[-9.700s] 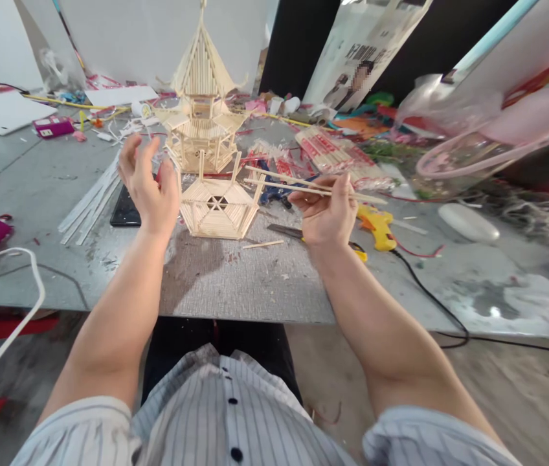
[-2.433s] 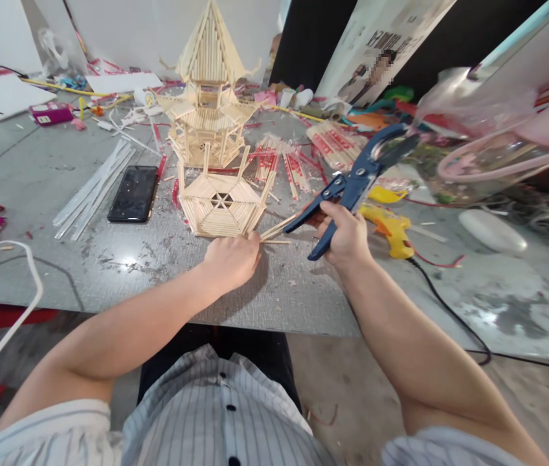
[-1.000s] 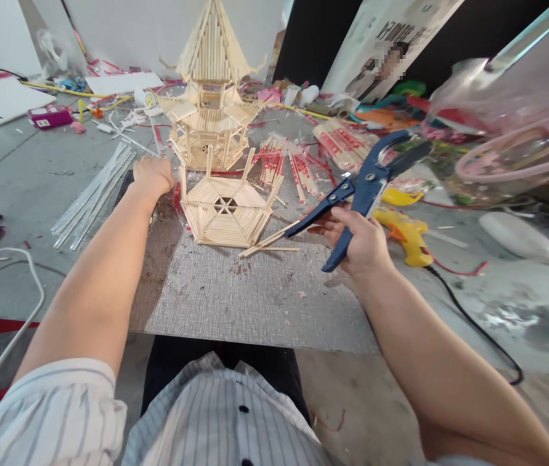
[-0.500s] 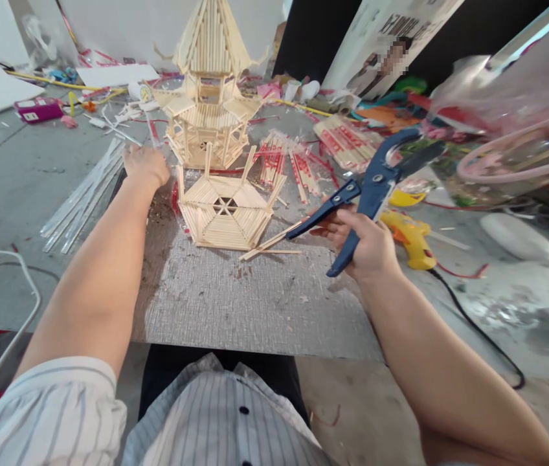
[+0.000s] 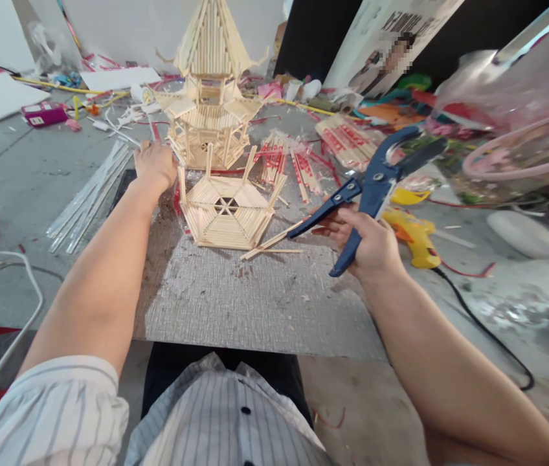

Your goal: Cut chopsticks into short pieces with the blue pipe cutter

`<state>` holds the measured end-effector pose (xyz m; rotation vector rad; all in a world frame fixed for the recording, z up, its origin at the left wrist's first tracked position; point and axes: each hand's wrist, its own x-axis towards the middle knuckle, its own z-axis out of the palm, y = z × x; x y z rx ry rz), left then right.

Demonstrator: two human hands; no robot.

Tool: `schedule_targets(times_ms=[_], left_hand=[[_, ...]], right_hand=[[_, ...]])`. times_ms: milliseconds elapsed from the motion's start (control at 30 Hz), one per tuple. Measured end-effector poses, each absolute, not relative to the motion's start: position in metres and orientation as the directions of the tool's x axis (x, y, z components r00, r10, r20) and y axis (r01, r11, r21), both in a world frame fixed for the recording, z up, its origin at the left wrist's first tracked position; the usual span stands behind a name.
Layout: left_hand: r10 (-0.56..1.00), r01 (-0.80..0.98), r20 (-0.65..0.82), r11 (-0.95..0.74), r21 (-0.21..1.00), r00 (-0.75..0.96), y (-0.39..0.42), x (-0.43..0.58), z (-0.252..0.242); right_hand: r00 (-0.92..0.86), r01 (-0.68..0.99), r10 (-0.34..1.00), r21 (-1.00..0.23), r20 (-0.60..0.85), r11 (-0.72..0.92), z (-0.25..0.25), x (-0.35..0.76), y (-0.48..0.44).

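In the head view my right hand [image 5: 374, 246] grips a blue-handled pipe cutter [image 5: 370, 191] by one handle. Its handles are spread and its curved jaw and dark blade point up to the right. My left hand [image 5: 155, 165] is at the left of a tower model [image 5: 213, 116] made of wooden sticks, its fingers bent downward; what they hold, if anything, is hidden. Between the hands sits a hexagonal stick base [image 5: 221, 230] with several short posts standing at its edge. Loose wooden sticks [image 5: 272, 244] lie at its right corner, near the cutter's lower handle.
Clear glue sticks [image 5: 87, 200] lie to the left. Chopsticks in red-printed wrappers [image 5: 347, 141] are spread behind the base. A yellow glue gun [image 5: 413, 236] with a black cord lies beyond my right hand. A grey textured board [image 5: 235, 304] is under the work. Clutter lines the back.
My left hand has moved slightly right, closer to the tower. My right hand and the cutter stay nearly where they were; the view has shifted slightly.
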<state>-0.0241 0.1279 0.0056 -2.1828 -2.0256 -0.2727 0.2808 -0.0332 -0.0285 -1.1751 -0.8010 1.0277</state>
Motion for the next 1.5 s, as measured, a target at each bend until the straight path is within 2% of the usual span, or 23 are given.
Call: schedule_targets(times_ms=[133,333,433,900,1100,1267,1400,1500], left_hand=[[0.972,0.968,0.234,-0.065,0.241,0.007,0.136,-0.022,0.011],[0.966,0.841,0.242,-0.057,0.538,-0.089,0.161,-0.038,-0.008],[0.966,0.771,0.210,-0.021,0.637,-0.148,0.165,-0.039,-0.014],[0.986,0.727,0.154,-0.062,0.683,-0.061,0.159,-0.033,-0.009],[0.915,0.598,0.354,-0.176,0.782,-0.193,0.145,-0.023,0.013],[0.853,0.453,0.408,-0.238,0.859,-0.326,0.117,-0.008,0.054],[0.810,0.394,0.537,-0.425,0.815,-0.235,0.075,0.008,0.075],[0.786,0.407,0.614,-0.539,0.738,-0.071,0.033,0.023,0.073]], right_hand=[[0.334,-0.212,0.942,-0.975,-0.006,0.069,-0.028,0.282,-0.034],[0.322,-0.220,0.947,-0.973,-0.010,0.065,-0.030,0.284,-0.032],[0.322,-0.219,0.947,-0.973,-0.008,0.067,-0.030,0.284,-0.033],[0.304,-0.205,0.953,-0.976,0.006,0.072,-0.030,0.284,-0.033],[0.262,-0.178,0.964,-0.979,0.049,0.098,-0.031,0.286,-0.034],[0.274,-0.124,0.953,-0.977,0.132,0.171,-0.034,0.287,-0.033],[0.308,-0.094,0.934,-0.971,0.183,0.221,-0.037,0.288,-0.031],[0.314,-0.076,0.924,-0.964,0.219,0.254,-0.039,0.290,-0.030]])
